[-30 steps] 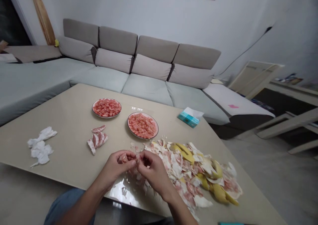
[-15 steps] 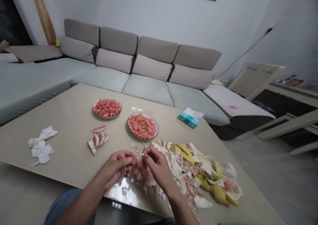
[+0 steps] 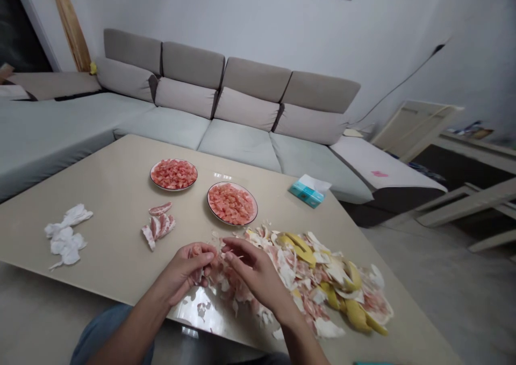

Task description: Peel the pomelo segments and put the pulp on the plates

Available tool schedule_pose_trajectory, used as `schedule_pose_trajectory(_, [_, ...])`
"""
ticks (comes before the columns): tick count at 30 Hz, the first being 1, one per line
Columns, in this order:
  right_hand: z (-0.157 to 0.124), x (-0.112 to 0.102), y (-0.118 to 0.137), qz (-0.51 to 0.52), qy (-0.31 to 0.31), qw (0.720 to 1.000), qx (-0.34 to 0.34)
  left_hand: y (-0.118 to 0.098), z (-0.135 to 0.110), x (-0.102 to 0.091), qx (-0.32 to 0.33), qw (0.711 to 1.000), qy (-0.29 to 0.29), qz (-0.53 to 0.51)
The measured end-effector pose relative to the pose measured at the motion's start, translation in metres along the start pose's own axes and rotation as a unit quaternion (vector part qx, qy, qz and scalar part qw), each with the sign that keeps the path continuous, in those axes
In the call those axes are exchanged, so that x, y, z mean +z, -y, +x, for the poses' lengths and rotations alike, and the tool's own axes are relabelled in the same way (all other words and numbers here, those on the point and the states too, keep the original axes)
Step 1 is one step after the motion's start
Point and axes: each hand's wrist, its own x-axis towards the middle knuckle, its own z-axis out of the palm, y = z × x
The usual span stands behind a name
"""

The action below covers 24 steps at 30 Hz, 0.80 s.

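Observation:
My left hand (image 3: 186,273) is closed around a reddish pomelo segment (image 3: 196,250), which its fingers partly cover. Just to the right, my right hand (image 3: 256,273) is close to the left fingertips, its thumb and forefinger apart. A small pale scrap shows by the right thumb; I cannot tell whether it sticks to the fingers. Beneath and beyond the right hand spreads a heap of pomelo peel and membranes (image 3: 288,273). Several unpeeled pomelo segments (image 3: 161,226) lie ahead on the left. Two plates hold red pomelo pulp, the nearer plate (image 3: 255,213) and the farther plate (image 3: 152,182).
Crumpled white tissues (image 3: 67,241) lie at the left of the table (image 3: 116,193). A blue tissue pack (image 3: 307,192) sits near the far right edge. Thick yellow rinds (image 3: 355,314) are on the right side. Behind the table runs a grey sofa (image 3: 242,139).
My right hand has shifted slightly left, and its thumb and forefinger have parted from a pinch. My left hand keeps its hold on the pomelo segment, almost unmoved.

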Motion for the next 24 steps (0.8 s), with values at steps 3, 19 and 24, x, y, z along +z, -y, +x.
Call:
schedule_pose_trajectory(3, [-0.002, 0.003, 0.005, -0.009, 0.016, 0.999, -0.039, 0.002, 0.000, 0.000, 0.008, 1.000, -0.006, 0.022])
schedule_pose_trajectory(19, [-0.003, 0.011, 0.001, -0.142, -0.030, 0.982, -0.117, -0.001, 0.000, 0.006, 0.095, 0.977, -0.067, 0.179])
schedule_pose_trajectory(24, [-0.006, 0.019, -0.003, -0.220, -0.072, 0.962, -0.142, 0.000, 0.001, 0.009, 0.099, 0.974, -0.086, 0.183])
